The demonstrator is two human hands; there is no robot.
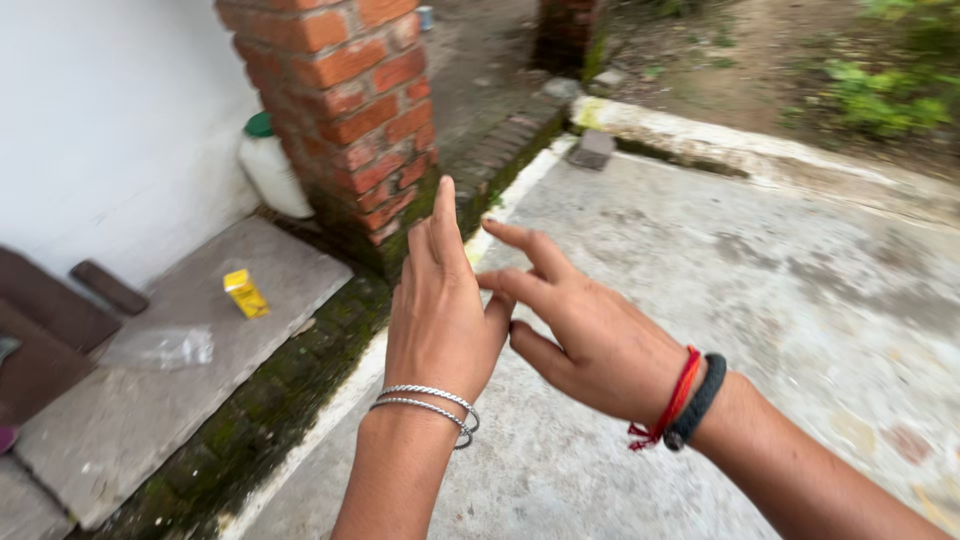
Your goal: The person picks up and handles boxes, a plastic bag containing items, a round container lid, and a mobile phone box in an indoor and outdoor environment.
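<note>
A wide concrete floor (700, 300), pale and stained, fills the right and lower part of the view, bounded at the far side by a low whitish curb (740, 150) with dirt and green plants beyond it. On the left stands a white wall (110, 110), and against it a red brick pillar (345, 100) rises out of a mossy strip (290, 380) that runs along the floor's edge. Left of that strip lies a flat grey stone slab (130, 400). On the slab rest a crumpled clear plastic bag (165, 347) and, just beyond it, a small yellow carton (245, 293). A white plastic jar (272, 170) with a green lid stands in the corner between wall and pillar, touching or nearly touching the bricks. A small grey block (594, 149) sits near the curb.

Both hands hang over the floor, in the middle of the view, above bare concrete. The left hand (440, 310) is raised with fingers straight and together, pointing away; its grip is fully open and holds nothing. Two twisted silver bangles (430, 400) circle its wrist. The right hand (590, 335) comes in from the right, fingers spread and loosely curved, its fingertips just beside the left hand's edge; its grip is also open and empty. Its wrist carries a red thread (672, 405) and a black band (698, 402).
</note>
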